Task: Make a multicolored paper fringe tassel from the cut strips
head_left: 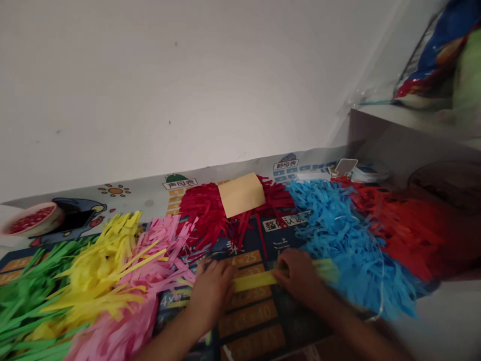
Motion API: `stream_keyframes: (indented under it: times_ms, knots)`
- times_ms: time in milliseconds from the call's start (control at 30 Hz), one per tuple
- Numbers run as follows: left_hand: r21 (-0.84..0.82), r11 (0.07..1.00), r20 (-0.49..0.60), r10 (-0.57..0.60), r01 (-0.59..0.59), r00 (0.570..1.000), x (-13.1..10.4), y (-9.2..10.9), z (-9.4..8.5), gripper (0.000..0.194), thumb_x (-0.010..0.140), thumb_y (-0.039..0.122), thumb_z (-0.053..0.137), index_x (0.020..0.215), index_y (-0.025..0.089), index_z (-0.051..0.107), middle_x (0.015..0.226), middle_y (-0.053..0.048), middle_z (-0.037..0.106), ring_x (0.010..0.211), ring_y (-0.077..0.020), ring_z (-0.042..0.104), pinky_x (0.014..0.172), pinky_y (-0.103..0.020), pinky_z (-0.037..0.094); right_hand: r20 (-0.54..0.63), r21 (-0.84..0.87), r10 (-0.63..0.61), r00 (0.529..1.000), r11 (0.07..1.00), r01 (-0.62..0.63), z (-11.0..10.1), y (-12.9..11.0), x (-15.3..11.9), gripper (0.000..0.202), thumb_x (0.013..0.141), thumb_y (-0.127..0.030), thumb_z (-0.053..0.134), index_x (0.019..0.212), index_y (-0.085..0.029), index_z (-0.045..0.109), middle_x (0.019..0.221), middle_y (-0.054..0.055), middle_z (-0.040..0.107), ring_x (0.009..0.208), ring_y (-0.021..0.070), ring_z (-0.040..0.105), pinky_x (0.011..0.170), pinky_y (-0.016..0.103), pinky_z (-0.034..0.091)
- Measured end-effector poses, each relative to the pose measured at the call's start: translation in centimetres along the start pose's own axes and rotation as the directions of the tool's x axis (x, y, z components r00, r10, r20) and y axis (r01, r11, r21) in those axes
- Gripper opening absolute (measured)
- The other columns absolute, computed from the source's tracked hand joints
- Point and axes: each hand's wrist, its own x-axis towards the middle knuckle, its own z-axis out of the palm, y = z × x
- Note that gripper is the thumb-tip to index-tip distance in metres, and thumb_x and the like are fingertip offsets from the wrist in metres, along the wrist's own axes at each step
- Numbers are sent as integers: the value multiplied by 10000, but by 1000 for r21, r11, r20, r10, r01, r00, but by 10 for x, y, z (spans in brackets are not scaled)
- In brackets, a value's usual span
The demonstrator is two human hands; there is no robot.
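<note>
A yellow paper strip stretches level between my two hands, low in the middle of the head view. My left hand is closed on its left end. My right hand, fingers curled, grips the strip farther right, and its yellow end sticks out past the hand over blue fringe. Both hands are slightly blurred. Behind them, dark red fringe lies on the printed mat, with a tan paper square on top.
Pink, yellow and green fringe lie at the left. A bowl of red bits stands at the far left beside a dark phone-like object. Bright red fringe and a shelf are at the right. A white wall rises behind.
</note>
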Motion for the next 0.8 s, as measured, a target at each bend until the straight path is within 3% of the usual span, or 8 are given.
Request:
stream_keyframes:
  times_ms: [100, 167, 233, 333, 433, 533, 667, 800]
  knots:
    - [132, 968, -44, 220, -213, 974, -6, 6, 4, 108, 854, 183, 624, 910, 273, 646, 913, -3, 660, 988, -240, 542, 1041, -502, 194, -32, -33, -259, 965, 966, 258, 2, -4, -9, 84, 835, -213, 679, 896, -236, 625, 928, 17, 654, 942, 235, 529, 867, 406, 276]
    - [188, 947, -11, 269, -262, 963, -7, 13, 6, 52, 859, 201, 623, 879, 240, 652, 866, -15, 652, 968, -248, 527, 1052, -509, 182, -10, -89, -416, 909, 906, 414, 7, -4, -11, 39, 882, -210, 648, 883, -242, 624, 884, 0, 664, 936, 225, 534, 902, 426, 265]
    - [212, 942, 6, 266, -261, 964, -7, 19, 8, 63, 862, 200, 602, 868, 208, 664, 853, -43, 644, 952, -262, 512, 1052, -526, 192, 9, -152, -478, 878, 867, 474, 11, -1, -7, 49, 896, -178, 628, 875, -220, 619, 844, 3, 664, 901, 215, 537, 892, 425, 277]
    - [221, 948, -22, 238, -227, 971, -3, 24, 12, 128, 862, 176, 563, 813, 201, 678, 803, -65, 632, 914, -277, 503, 1034, -553, 224, 47, -179, -474, 879, 862, 474, 12, -1, 4, 101, 875, -137, 646, 817, -211, 607, 790, -1, 655, 845, 201, 534, 853, 411, 291]
    - [215, 956, -66, 219, -201, 973, 1, 22, 16, 193, 858, 101, 538, 783, 221, 669, 744, -43, 630, 865, -259, 513, 1024, -544, 238, 42, -182, -399, 916, 898, 400, 10, -13, 11, 88, 844, -208, 700, 847, -216, 613, 842, 7, 660, 866, 215, 531, 855, 420, 291]
    - [191, 959, -76, 227, -209, 971, -4, 15, 18, 195, 874, 94, 554, 781, 231, 657, 732, -16, 641, 862, -235, 531, 1018, -502, 245, 47, -192, -427, 903, 883, 428, 12, -23, 7, 96, 855, -225, 693, 903, -199, 614, 904, 28, 658, 905, 223, 523, 860, 416, 296]
    - [17, 977, -219, 209, -211, 953, -21, -2, 18, 149, 879, 130, 602, 856, 262, 668, 798, 27, 684, 855, -194, 568, 968, -433, 262, 41, -125, -464, 885, 877, 465, 17, -5, -2, 52, 888, -163, 646, 866, -204, 625, 845, 0, 661, 850, 188, 525, 803, 377, 295]
    - [-153, 967, -294, 150, -202, 944, -27, -14, 17, 125, 901, 181, 584, 903, 260, 680, 843, 18, 699, 798, -186, 596, 832, -397, 306, 21, 41, -305, 952, 952, 304, 12, 18, -5, 33, 887, -232, 662, 855, -234, 671, 889, -2, 668, 857, 181, 531, 764, 356, 279]
